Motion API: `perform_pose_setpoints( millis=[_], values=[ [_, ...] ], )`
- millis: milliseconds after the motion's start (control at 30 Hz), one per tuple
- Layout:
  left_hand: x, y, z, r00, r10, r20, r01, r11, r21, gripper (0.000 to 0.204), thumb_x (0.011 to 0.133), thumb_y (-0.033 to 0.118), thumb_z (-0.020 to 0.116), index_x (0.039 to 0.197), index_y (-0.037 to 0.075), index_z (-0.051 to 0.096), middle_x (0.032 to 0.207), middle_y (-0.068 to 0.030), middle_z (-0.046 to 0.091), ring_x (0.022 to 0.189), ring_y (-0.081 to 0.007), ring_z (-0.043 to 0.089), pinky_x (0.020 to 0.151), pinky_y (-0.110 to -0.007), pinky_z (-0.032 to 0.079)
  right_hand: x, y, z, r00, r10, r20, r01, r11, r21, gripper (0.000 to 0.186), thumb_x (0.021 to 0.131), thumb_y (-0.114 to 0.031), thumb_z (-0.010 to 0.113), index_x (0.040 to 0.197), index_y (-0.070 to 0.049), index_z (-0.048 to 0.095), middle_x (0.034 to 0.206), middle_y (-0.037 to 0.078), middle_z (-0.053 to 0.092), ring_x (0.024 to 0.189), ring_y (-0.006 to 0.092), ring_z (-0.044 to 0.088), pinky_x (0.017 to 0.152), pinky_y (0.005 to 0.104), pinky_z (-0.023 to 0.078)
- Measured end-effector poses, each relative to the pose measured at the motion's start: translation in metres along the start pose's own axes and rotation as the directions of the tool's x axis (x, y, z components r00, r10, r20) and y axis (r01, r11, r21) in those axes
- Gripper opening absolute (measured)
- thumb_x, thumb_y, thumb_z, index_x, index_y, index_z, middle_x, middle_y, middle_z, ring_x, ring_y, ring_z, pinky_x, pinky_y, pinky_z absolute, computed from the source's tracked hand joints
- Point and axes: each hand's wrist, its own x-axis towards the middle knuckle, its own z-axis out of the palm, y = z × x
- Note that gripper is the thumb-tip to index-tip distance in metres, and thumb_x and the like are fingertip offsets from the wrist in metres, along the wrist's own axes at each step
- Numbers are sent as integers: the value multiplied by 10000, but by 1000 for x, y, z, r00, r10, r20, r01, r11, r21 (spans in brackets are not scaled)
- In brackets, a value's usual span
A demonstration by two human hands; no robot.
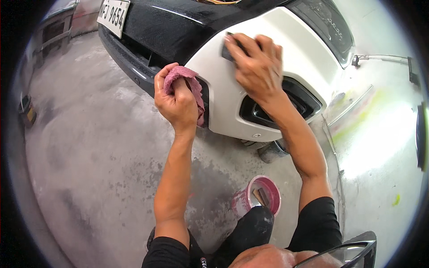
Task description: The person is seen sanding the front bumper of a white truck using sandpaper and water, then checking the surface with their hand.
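My right hand (261, 71) presses a dark sanding block (227, 54) flat against the white corner panel (299, 42) of a car bumper; its fingers are a little blurred and partly cover the block. A crumpled pink cloth (196, 96) is bunched in my left hand (181, 107), whose fingers are closed around it. That hand is beside the panel's left edge, where white meets the black middle section (156, 27). Below my right wrist, a dark recess (308, 100) is set into the white panel.
On the concrete floor (89, 165), a pink bucket (278, 203) holds blocks, close to my knee. A dark container (271, 154) stands under the bumper, and another bucket (27, 111) at far left. A pale wall (380, 147) rises on the right, with a cable (333, 149) along its base.
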Motion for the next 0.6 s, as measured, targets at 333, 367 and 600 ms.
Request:
perform_pose_setpoints(
  millis=[333,367,600],
  values=[
    [3,18,2,999,3,-38,-5,998,-61,176,971,13,490,1081,-18,624,913,-81,678,761,-132,639,699,-249,523,-17,13,1,998,-45,-38,43,998,-51,302,821,-166,594,1090,-111,719,1119,-83,637,1035,173,501,818,337,381],
    [-1,16,2,1000,-13,-22,12,998,-65,176,971,13,490,1081,-18,624,913,-81,678,761,-132,639,699,-249,523,-13,9,4,999,-35,-21,34,998,-62,302,821,-166,594,1090,-111,719,1119,-83,637,1035,173,501,818,337,381],
    [-2,20,7,999,-49,-13,47,990,-136,159,941,-8,505,1063,-3,607,855,-57,656,678,-111,620,594,-237,509,-16,19,-7,998,-63,-29,61,997,-48,295,827,-171,589,1082,-103,722,1097,-82,658,1041,178,492,817,342,374]
  ],
)
